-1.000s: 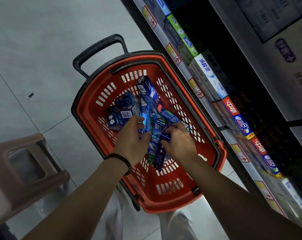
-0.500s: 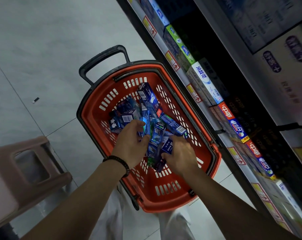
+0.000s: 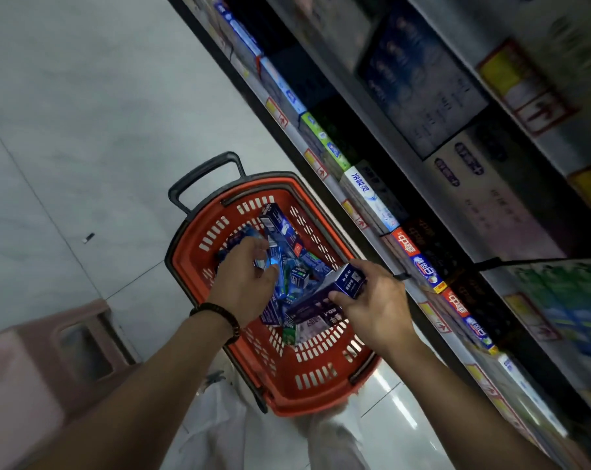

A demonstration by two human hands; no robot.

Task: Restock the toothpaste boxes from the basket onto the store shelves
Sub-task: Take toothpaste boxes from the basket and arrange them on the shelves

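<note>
one purple box [image 3: 321,305]: lifted clear of the pile now and tilted, its upper end just over the shelf-side rim of the basket; half a second ago it lay low among the others.
right hand [image 3: 377,308]: thumb and fingers wrapped round that box's upper end, carrying it.
left hand [image 3: 244,288]: down in the pile as before, thumb and fingers pinching a pale blue box [image 3: 262,264], not yet lifted.
other toothpaste boxes [image 3: 295,278]: a loose heap, mostly blue and green, in the middle of the basket.
basket [image 3: 304,401]: red, on the floor just beside the shelves.
shelves [image 3: 295,130]: more of them in view than a second ago; rows of boxed toothpaste [image 3: 368,198] stand along the lower edge.
meaning for the task: by my reading, picking has turned into carrying; the next need is a matching row, and that slot cannot be told through the blur.
stool [image 3: 33,368]: pink, left of the basket, well apart from the hands.
</note>
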